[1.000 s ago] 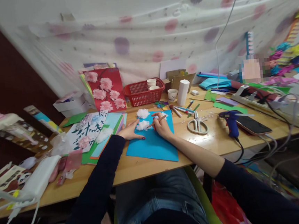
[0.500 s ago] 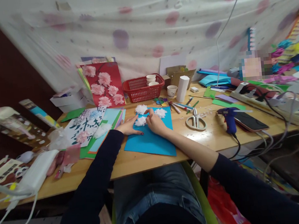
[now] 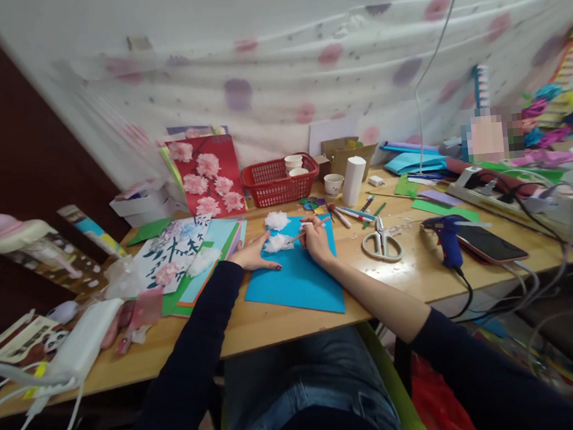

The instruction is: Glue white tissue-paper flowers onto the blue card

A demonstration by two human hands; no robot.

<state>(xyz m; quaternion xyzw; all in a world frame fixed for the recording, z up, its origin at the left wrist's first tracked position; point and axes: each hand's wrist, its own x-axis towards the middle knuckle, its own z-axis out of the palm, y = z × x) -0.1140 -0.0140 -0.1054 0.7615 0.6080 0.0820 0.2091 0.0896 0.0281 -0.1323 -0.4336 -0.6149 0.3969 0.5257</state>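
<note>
A bright blue sheet of card (image 3: 293, 288) lies on the table before me. White fluffy paper flowers (image 3: 277, 220) sit at its upper left; a lower white flower (image 3: 278, 244) lies between my hands. My left hand (image 3: 254, 254) rests at the sheet's left edge, thumb and fingers spread, beside the lower flower. My right hand (image 3: 315, 240) grips a thin wooden stick (image 3: 296, 238), pencil-like, its tip pointing left at that flower. Whether the tip touches the petals I cannot tell. Another white flower is mostly hidden behind my right hand.
Scissors (image 3: 382, 245), a blue glue gun (image 3: 447, 244) and a phone (image 3: 494, 239) lie to the right. Behind stand a red basket (image 3: 279, 190), a paper cup (image 3: 333, 184) and a white roll (image 3: 354, 181). Coloured papers and a floral picture (image 3: 172, 252) lie left.
My right hand has shifted right, off the left flowers, and the stick now shows clearly in its fingers. My left hand stays at the sheet's edge. The view has tilted slightly up.
</note>
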